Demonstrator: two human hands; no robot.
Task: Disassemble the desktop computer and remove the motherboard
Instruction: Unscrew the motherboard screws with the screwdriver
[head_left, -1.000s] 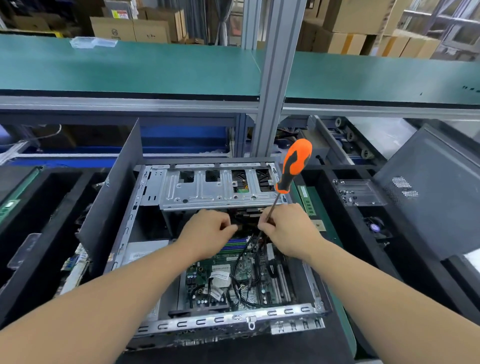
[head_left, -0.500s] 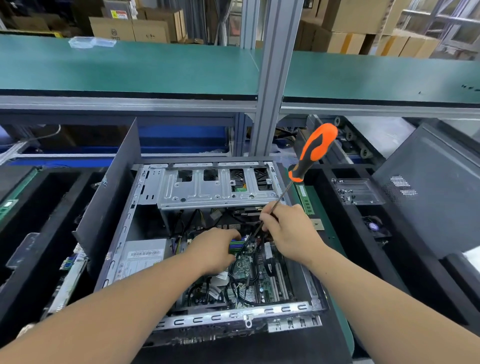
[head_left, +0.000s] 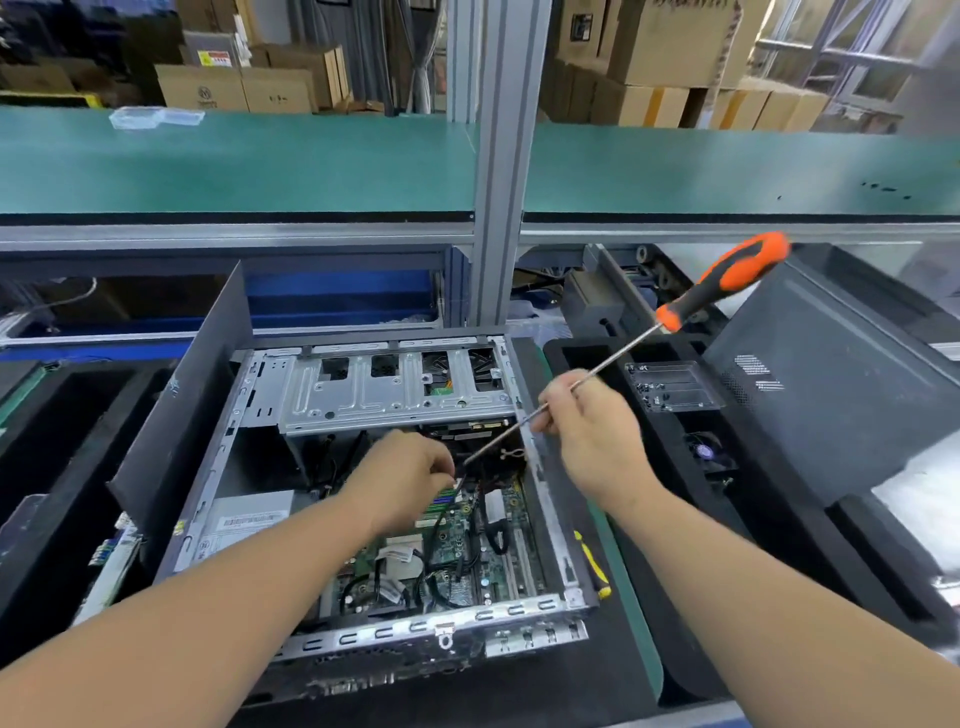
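Under the left hand (head_left: 402, 480), fingers curled around a cable (head_left: 445, 512) plugged on the motherboard (head_left: 457, 551) inside the open case (head_left: 540, 488). Beside it, right hand (head_left: 592, 441) pinching the screwdriver (head_left: 623, 358) by its shaft, tip low. Probably unplugging step; next needs straight pull, then screws.

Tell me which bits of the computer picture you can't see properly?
Head view:
- What the left hand pinches: its own fingers cover it.
- The motherboard is partly hidden by the left forearm and black cables.
- The screwdriver tip is lost against dark parts inside the computer case.
- The label text is too small to read.
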